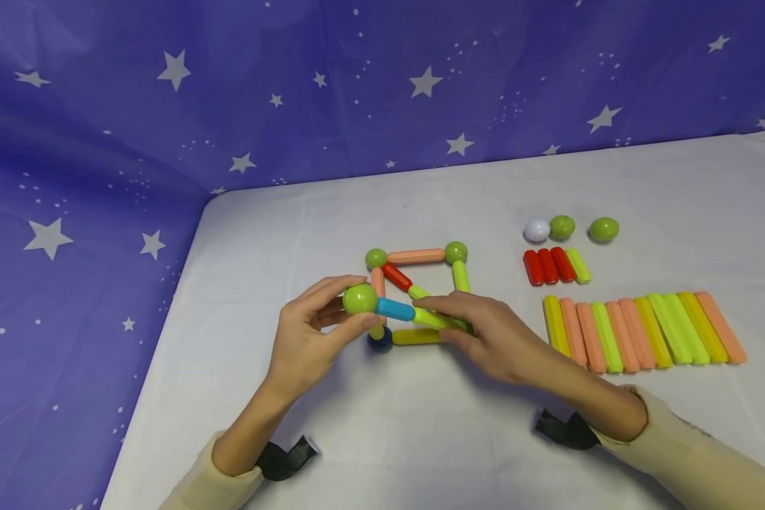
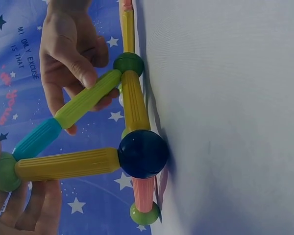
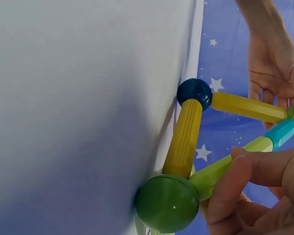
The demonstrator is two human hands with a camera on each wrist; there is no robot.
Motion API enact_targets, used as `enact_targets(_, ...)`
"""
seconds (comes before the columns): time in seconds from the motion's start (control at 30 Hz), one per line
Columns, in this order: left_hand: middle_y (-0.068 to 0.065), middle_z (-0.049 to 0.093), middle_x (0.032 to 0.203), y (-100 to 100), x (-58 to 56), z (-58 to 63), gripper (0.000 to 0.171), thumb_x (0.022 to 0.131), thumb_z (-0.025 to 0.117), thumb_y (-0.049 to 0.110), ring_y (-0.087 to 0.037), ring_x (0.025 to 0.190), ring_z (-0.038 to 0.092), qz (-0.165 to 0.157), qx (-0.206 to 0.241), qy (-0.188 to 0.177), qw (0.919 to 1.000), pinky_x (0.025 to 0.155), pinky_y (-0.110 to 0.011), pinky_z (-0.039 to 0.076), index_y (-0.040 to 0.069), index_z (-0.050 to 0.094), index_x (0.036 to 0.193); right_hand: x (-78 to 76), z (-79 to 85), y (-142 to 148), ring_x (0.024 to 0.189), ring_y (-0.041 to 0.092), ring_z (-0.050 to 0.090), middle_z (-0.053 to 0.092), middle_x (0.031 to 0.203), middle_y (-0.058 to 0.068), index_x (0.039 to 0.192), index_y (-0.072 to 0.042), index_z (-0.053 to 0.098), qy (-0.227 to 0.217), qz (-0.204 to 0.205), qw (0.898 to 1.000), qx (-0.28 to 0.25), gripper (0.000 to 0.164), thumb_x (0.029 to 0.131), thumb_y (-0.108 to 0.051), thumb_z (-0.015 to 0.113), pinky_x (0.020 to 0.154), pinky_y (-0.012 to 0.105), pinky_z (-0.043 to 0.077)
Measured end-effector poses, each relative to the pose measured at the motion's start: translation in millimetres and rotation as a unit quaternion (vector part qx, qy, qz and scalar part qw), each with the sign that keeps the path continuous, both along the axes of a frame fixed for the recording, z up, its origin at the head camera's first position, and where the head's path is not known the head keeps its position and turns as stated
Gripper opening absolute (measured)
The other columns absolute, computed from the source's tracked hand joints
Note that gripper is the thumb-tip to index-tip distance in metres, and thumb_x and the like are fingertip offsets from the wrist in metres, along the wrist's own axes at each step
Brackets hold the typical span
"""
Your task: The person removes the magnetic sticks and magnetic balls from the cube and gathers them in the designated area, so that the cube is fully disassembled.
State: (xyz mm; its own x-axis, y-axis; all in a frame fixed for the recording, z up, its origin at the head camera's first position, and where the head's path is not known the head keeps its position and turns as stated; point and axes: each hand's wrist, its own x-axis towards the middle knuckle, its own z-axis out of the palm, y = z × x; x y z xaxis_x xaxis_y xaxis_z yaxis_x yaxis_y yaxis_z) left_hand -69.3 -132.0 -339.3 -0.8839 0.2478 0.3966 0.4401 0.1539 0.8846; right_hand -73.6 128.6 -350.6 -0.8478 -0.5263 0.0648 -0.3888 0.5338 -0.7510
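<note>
In the head view, my left hand (image 1: 306,340) holds a green ball (image 1: 360,299) between thumb and fingers, raised above the table. A short blue rod (image 1: 395,309) runs from that ball to a lime rod (image 1: 428,319), which my right hand (image 1: 500,338) pinches. The lime rod's lower end meets a green corner ball (image 3: 167,203). A yellow rod (image 2: 68,164) joins the held ball to a dark blue ball (image 2: 143,153), so a triangle stands up from the front side of a flat frame. Another yellow rod (image 3: 183,139) forms its base.
Behind stand two green balls, one (image 1: 456,253) at the frame's far right, linked by a pink rod (image 1: 416,256). A red rod (image 1: 397,277) crosses inside. To the right lie a row of long rods (image 1: 637,333), short rods (image 1: 548,266), a white ball (image 1: 537,230) and two green balls.
</note>
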Motion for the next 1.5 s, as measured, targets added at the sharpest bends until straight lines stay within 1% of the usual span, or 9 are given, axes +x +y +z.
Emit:
enact_targets(0.17, -0.010, 0.066, 0.111, 1.1, 0.7, 1.0, 0.040, 0.081, 0.075, -0.010, -0.024, 0.094, 0.069, -0.020, 0.004, 0.003, 0.9998, 0.079, -0.034, 0.059, -0.003, 0.066, 0.120, -0.5, -2.1, -0.1, 0.094, 0.015, 0.056, 0.064, 0.114, -0.006, 0.141, -0.022, 0.057, 0.023, -0.010, 1.000, 0.004, 0.059, 0.088, -0.001, 0.072, 0.083, 0.038, 0.052)
enact_targets(0.3, -0.009, 0.065, 0.112, 2.6, 0.8, 2.1, 0.040, 0.082, 0.075, -0.009, -0.024, 0.096, 0.069, -0.033, 0.001, 0.002, 0.9995, 0.081, -0.036, 0.058, -0.002, 0.066, 0.120, -1.7, -3.0, 0.0, 0.088, 0.015, 0.055, 0.064, 0.105, -0.005, 0.143, -0.025, 0.054, 0.017, -0.030, 0.999, 0.003, 0.061, 0.089, -0.002, 0.071, 0.076, 0.035, 0.051)
enact_targets(0.4, -0.008, 0.065, 0.112, 2.2, 0.3, 2.5, 0.040, 0.082, 0.075, -0.008, -0.024, 0.096, 0.069, -0.025, -0.003, 0.002, 0.9997, 0.081, -0.035, 0.058, -0.003, 0.066, 0.120, -3.2, -2.3, 0.6, 0.090, 0.015, 0.059, 0.065, 0.111, -0.002, 0.143, -0.024, 0.053, 0.008, -0.044, 0.999, 0.001, 0.059, 0.090, -0.002, 0.069, 0.077, 0.036, 0.054)
enact_targets(0.53, -0.008, 0.066, 0.111, 0.6, -0.7, 3.0, 0.039, 0.081, 0.075, -0.009, -0.024, 0.095, 0.069, -0.020, -0.004, -0.001, 0.9998, 0.079, -0.035, 0.059, -0.004, 0.066, 0.119, -4.9, 0.8, 2.1, 0.095, 0.017, 0.063, 0.061, 0.130, 0.001, 0.146, -0.024, 0.049, 0.004, -0.056, 0.998, 0.002, 0.062, 0.092, -0.002, 0.068, 0.082, 0.037, 0.057)
enact_targets(0.87, -0.009, 0.066, 0.113, -0.9, -2.0, 3.4, 0.039, 0.082, 0.075, -0.008, -0.024, 0.096, 0.069, -0.019, -0.006, -0.008, 0.9998, 0.079, -0.035, 0.059, -0.004, 0.066, 0.120, -5.7, 5.8, 1.4, 0.098, 0.018, 0.061, 0.058, 0.136, 0.003, 0.148, -0.023, 0.046, 0.029, -0.055, 0.998, 0.009, 0.066, 0.091, 0.000, 0.068, 0.087, 0.041, 0.056)
enact_targets(0.93, -0.008, 0.066, 0.112, -1.3, -2.1, 3.2, 0.039, 0.082, 0.075, -0.008, -0.024, 0.095, 0.069, -0.016, -0.008, -0.010, 0.9998, 0.079, -0.034, 0.059, -0.004, 0.066, 0.120, -5.5, 5.6, 1.4, 0.097, 0.018, 0.061, 0.058, 0.134, 0.003, 0.148, -0.023, 0.046, 0.030, -0.054, 0.998, 0.009, 0.066, 0.091, 0.000, 0.068, 0.085, 0.039, 0.056)
enact_targets(1.17, -0.008, 0.067, 0.112, -2.1, -1.8, 2.7, 0.040, 0.081, 0.076, -0.008, -0.023, 0.095, 0.069, -0.009, -0.011, -0.008, 0.9999, 0.078, -0.033, 0.059, -0.002, 0.067, 0.120, -5.9, 5.2, 1.7, 0.089, 0.017, 0.060, 0.060, 0.129, 0.003, 0.149, -0.021, 0.045, 0.030, -0.050, 0.998, -0.002, 0.066, 0.091, 0.001, 0.068, 0.069, 0.029, 0.057)
enact_targets(1.4, -0.008, 0.067, 0.112, -2.3, -1.1, 2.6, 0.040, 0.081, 0.076, -0.008, -0.023, 0.095, 0.069, -0.007, -0.012, -0.009, 0.9999, 0.078, -0.033, 0.059, -0.001, 0.067, 0.120, -6.3, 1.6, 1.6, 0.084, 0.018, 0.058, 0.058, 0.130, 0.003, 0.150, -0.023, 0.042, 0.018, -0.047, 0.999, -0.001, 0.066, 0.093, -0.002, 0.066, 0.060, 0.026, 0.054)
enact_targets(1.5, -0.008, 0.067, 0.113, -2.7, -0.8, 2.4, 0.041, 0.081, 0.076, -0.008, -0.023, 0.096, 0.069, -0.005, -0.013, -0.009, 0.9999, 0.078, -0.033, 0.059, -0.001, 0.067, 0.120, -5.1, 1.6, 3.1, 0.084, 0.020, 0.061, 0.059, 0.127, 0.004, 0.150, -0.023, 0.042, 0.007, -0.056, 0.998, -0.007, 0.066, 0.093, -0.002, 0.067, 0.059, 0.025, 0.055)
